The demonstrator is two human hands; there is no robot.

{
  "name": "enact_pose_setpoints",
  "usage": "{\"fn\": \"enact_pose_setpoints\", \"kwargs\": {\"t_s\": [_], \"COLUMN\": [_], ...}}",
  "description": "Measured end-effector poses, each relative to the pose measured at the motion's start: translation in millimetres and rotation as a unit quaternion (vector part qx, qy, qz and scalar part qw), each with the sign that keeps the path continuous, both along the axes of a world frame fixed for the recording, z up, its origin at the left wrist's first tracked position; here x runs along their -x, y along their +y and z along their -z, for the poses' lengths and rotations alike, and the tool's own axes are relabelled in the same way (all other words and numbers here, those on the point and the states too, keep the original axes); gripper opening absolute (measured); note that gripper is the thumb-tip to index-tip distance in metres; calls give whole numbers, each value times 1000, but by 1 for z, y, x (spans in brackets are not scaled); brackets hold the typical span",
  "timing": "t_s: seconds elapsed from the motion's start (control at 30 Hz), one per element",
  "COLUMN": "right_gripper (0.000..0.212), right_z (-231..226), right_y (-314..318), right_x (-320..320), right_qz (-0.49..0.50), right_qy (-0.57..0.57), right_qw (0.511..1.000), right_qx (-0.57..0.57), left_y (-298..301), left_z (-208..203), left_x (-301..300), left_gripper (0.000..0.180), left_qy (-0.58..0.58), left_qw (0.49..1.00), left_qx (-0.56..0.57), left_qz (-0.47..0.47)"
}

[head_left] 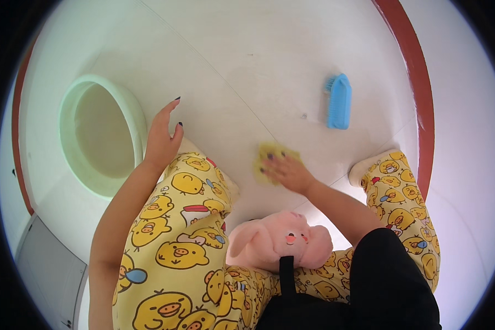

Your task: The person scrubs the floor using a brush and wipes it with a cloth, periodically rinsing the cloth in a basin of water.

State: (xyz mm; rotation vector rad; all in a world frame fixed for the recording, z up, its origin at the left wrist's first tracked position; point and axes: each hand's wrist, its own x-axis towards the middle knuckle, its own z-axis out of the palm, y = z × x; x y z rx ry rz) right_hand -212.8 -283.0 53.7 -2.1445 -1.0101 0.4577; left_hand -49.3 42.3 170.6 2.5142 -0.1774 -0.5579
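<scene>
My right hand (pixel 289 172) presses a yellow cloth (pixel 269 149) against the pale floor in front of me. Its fingers lie over the cloth, slightly blurred by motion. My left hand (pixel 164 135) is held above my knee, holding nothing, with its fingers apart. Close beside that hand, on the left, stands a pale green bucket (pixel 132 110) with cloudy liquid in it. A blue scrub brush (pixel 340 103) lies on the floor ahead and to the right of the cloth, out of reach of both hands' touch.
A pink plush toy (pixel 269 239) sits between my legs, below my right forearm. My legs in yellow chick-print trousers (pixel 173 247) flank the work area. A red-brown baseboard (pixel 421 104) borders the white wall at the right. A grey door (pixel 49 272) is at the lower left.
</scene>
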Motion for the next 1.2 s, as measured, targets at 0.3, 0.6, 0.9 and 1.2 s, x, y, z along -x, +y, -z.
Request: {"fn": "enact_pose_setpoints", "kwargs": {"t_s": [0.3, 0.6, 0.9, 1.2], "right_gripper": [48, 38, 39, 48], "right_z": [5, 10, 11, -23], "right_y": [15, 124, 44, -37], "right_x": [79, 76, 58, 10], "right_qz": [-275, -399, -283, -147], "right_qy": [133, 51, 69, 100], "right_qw": [937, 885, 954, 980], "right_qx": [-172, -234, -75, 88], "left_y": [-12, -33, -33, -31], "left_z": [-8, -26, -12, -2], "left_x": [4, -2, -6, -9], "left_gripper": [46, 46, 48, 46], "left_qy": [14, -7, 14, 2], "left_qw": [998, 999, 999, 1000], "left_qx": [51, 49, 30, 9], "left_qz": [-31, 7, 11, 12]}}
